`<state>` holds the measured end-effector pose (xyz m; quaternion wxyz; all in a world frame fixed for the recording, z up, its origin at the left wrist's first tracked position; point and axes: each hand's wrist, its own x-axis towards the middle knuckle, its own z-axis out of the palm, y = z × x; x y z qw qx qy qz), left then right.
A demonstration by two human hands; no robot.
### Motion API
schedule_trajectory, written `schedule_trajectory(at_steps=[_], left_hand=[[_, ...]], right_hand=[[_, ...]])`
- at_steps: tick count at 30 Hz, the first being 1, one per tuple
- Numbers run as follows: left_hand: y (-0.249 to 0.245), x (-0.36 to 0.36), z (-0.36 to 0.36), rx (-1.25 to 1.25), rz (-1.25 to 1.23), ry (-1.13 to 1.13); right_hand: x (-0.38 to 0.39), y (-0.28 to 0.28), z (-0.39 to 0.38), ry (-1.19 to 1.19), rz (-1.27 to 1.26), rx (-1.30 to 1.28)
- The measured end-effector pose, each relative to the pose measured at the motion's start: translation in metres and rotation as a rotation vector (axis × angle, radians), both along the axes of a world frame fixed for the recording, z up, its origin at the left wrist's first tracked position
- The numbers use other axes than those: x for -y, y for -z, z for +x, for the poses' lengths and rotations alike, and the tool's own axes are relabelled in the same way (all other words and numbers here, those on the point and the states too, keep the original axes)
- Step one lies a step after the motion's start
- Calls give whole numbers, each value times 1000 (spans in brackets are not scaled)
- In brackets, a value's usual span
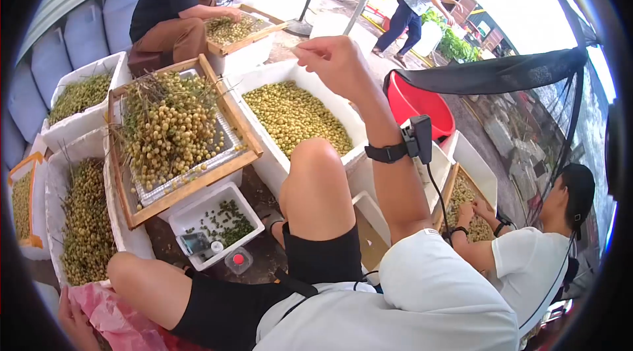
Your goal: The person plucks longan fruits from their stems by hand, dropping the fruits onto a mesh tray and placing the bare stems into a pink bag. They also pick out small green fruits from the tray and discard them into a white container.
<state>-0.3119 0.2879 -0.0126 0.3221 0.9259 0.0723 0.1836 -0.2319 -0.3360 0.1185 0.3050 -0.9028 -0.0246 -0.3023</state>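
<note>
My right hand (336, 64) is raised over a white foam box (247, 130) of loose, round yellow-green fruit (297, 114). Its thumb and fingers are pinched together, with a small pale bit at the tips that I cannot make out. At the lower left edge, my left hand (76, 321) is closed against a crumpled pink plastic bag (115, 315), partly cut off by the view. Between my knees and the back boxes, a wood-framed mesh tray (188, 203) bears a heap of fruit clusters on stems (168, 120).
Below the tray stands a white bin (247, 219) with green fruit and a phone (196, 243), beside a red-capped bottle (239, 260). A long foam box (56, 186) of fruit is at left. Co-workers sort fruit at the back (171, 5) and right (534, 239); another person (415, 11) walks behind.
</note>
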Motion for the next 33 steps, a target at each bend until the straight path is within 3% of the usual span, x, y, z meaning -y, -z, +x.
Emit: schedule_trajectory(at_steps=[6,8,9,14,16,18,21,23,27,28,31,33], left_hand=[[-74,55,-14,-8,75,29],[-80,62,-4,-48,93,-32],[-83,68,2,-72,107,-58],[-126,109,48,-157,-385,-170],[-132,129,63,-103,-396,-144],[-128,153,79,10,-369,-77],[-83,149,159,253,-318,96],[-78,172,192,139,-468,271],[-94,247,208,-38,-378,364],[-83,246,224,-78,-342,388],[-47,246,253,-204,-261,375],[-15,236,270,-312,-105,384]], right_hand=[[-35,-14,-3,7,-120,-117],[-36,9,17,-103,-99,136],[-45,9,16,-104,-85,93],[-79,22,33,-310,-38,10],[-92,29,42,-400,-40,31],[-108,33,53,-465,-53,80],[-124,35,72,-500,-65,100],[-138,38,95,-527,-37,101],[-134,50,157,-515,-69,149],[-131,53,167,-496,-26,-30],[-115,99,212,-568,-53,-202],[-118,129,223,-571,-258,-353]])
